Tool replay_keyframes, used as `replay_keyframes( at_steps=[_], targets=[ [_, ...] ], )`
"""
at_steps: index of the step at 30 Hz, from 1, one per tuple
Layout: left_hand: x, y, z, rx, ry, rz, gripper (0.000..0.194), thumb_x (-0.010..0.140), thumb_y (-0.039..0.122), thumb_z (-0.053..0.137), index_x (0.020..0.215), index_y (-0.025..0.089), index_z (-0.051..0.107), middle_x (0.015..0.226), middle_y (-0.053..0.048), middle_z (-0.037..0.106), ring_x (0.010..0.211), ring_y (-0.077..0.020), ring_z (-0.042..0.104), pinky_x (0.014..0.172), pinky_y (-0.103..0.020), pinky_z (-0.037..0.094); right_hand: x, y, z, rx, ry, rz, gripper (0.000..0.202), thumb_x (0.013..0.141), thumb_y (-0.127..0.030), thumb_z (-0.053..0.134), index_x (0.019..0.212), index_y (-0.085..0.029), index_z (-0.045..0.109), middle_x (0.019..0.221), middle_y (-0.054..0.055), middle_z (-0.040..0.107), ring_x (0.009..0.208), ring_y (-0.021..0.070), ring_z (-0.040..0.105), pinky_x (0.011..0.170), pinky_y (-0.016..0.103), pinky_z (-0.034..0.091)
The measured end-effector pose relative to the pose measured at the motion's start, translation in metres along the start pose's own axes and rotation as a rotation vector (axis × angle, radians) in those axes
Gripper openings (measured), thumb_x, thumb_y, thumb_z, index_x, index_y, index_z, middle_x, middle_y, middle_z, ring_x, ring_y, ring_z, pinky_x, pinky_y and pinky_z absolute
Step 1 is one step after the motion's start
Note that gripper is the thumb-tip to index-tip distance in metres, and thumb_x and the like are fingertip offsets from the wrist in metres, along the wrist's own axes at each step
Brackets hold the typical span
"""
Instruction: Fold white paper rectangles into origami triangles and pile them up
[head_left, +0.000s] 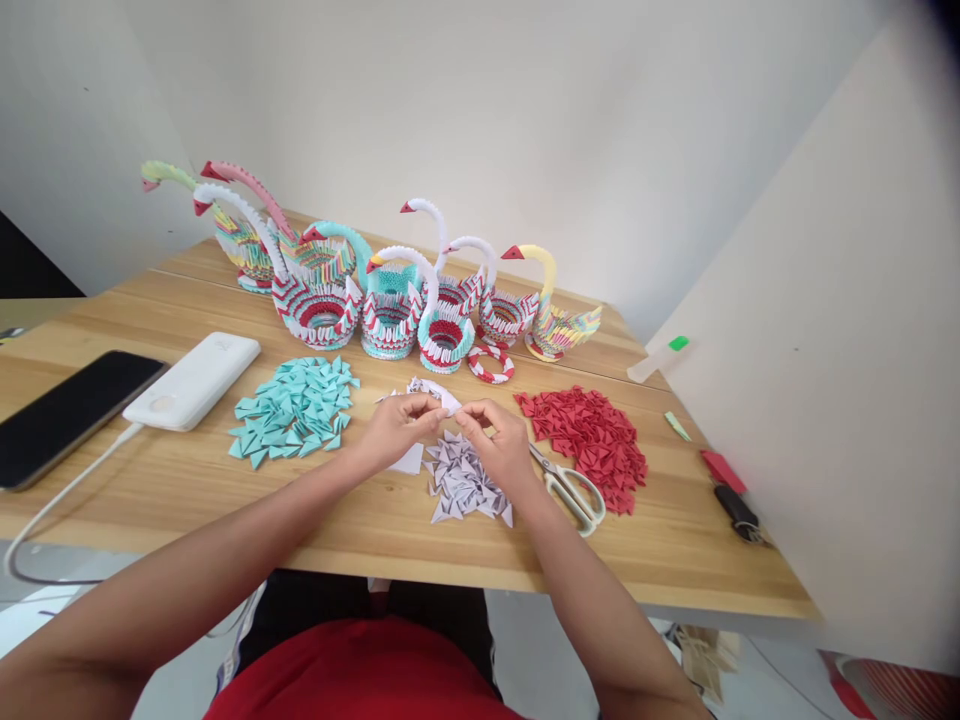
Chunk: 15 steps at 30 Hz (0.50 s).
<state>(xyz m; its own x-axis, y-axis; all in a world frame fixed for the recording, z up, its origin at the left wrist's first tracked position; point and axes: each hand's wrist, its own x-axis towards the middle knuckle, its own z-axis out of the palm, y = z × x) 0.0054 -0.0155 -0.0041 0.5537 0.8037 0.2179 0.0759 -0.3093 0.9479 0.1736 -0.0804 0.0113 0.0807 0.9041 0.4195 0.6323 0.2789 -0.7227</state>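
My left hand [401,428] and my right hand [501,446] meet above the table, fingertips pinched on a small white folded paper piece [450,402]. Just behind them a curved strip of white folded paper pieces [429,386] shows, partly hidden by my fingers; whether it joins the held piece I cannot tell. Below my hands lies a pile of white paper triangles [465,485]. A white paper sheet [409,460] pokes out under my left hand. Scissors [574,490] with pale handles lie beside my right wrist.
Teal triangles [296,408] are heaped at left, red triangles [589,445] at right. Several paper swans [319,310] stand behind, near a red-and-white ring [491,364]. A white power bank [193,380] and phone [71,415] lie left; a green-capped bottle [656,360] lies right.
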Motion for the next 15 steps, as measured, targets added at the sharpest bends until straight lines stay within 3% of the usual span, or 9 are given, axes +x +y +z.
replay_keyframes(
  at_steps=[7,15],
  targets=[
    [-0.0016,0.0053,0.0006,-0.011,-0.023,0.008,0.022,0.084,0.033,0.057,0.076,0.014,0.063,0.072,-0.002,0.063,0.067,-0.0130,0.054,0.065,-0.024,0.042,0.0020,0.0021,0.0002,0.135,0.049,0.128,0.020,0.083,-0.038,0.061,0.078,-0.019,0.063,0.074,0.000,0.066,0.059,0.0120,0.058,0.056,0.023,0.046],
    [-0.0004,0.0056,0.0024,0.007,0.010,0.000,0.022,0.081,0.033,0.059,0.069,0.015,0.060,0.065,0.000,0.057,0.062,-0.0115,0.049,0.059,-0.023,0.039,0.0012,0.0034,0.0049,0.199,0.041,0.159,0.017,0.080,-0.035,0.064,0.089,-0.020,0.064,0.080,0.001,0.068,0.061,0.0122,0.059,0.058,0.024,0.048]
  ],
)
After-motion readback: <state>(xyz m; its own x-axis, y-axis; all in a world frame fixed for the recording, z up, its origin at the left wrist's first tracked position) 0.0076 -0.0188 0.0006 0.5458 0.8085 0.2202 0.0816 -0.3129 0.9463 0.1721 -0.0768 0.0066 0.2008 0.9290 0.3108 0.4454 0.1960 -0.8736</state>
